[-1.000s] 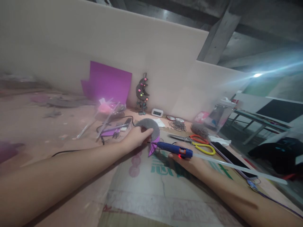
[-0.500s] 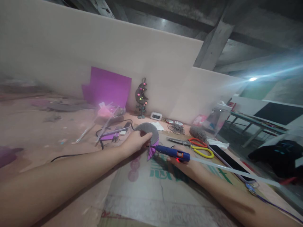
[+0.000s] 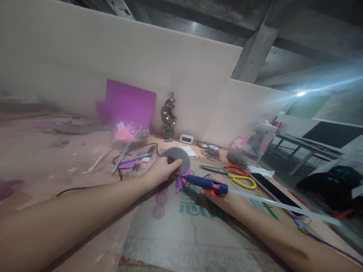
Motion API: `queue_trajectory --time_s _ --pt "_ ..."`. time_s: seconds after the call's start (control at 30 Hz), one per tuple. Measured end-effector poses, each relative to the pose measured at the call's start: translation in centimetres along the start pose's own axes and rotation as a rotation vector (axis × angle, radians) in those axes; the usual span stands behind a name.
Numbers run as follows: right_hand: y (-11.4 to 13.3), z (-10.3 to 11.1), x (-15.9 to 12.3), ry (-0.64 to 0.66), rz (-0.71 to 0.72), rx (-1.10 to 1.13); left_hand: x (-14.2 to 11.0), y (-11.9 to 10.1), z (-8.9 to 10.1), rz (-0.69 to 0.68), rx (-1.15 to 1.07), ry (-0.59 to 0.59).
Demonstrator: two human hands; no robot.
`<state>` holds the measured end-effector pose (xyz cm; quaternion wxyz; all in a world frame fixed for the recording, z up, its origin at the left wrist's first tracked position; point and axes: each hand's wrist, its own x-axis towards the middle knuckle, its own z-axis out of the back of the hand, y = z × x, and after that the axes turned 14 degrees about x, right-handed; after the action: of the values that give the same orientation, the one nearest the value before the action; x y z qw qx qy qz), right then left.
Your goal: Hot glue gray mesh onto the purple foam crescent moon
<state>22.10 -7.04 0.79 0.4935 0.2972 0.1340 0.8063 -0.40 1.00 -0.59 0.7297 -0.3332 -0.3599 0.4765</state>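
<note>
My left hand is closed on a grey crescent that curves up and over my fingers. At the crescent's lower end hangs a purple piece with dark lines on it. Wrapped round a blue hot glue gun is my right hand, its fingers largely hidden behind the tool. The gun's tip touches or nearly touches the join between grey and purple; I cannot tell which. A long clear glue stick sticks out of the gun's back, and a red light glows on its side.
Scissors with orange and yellow handles and a phone lie right of my hands. Cardboard covers the table below. Behind stand a small clock, a decorated moon and a purple sheet. Glue sticks lie left.
Both hands, the crescent and the glue gun hold nearly the same place. The whole view has shifted very slightly.
</note>
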Motion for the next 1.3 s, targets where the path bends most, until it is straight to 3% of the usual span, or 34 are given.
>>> queue_trajectory --time_s 0.83,1.17,1.3 --pt "1.2 0.4 0.1 0.002 -0.02 -0.014 0.2 0.3 -0.1 -0.008 0.001 0.008" --pt "1.5 0.5 0.0 -0.002 0.008 -0.042 -0.3 -0.6 0.4 0.059 0.03 0.023" --pt "1.7 0.8 0.2 0.036 0.021 -0.025 -0.2 -0.4 0.4 -0.004 0.052 -0.004"
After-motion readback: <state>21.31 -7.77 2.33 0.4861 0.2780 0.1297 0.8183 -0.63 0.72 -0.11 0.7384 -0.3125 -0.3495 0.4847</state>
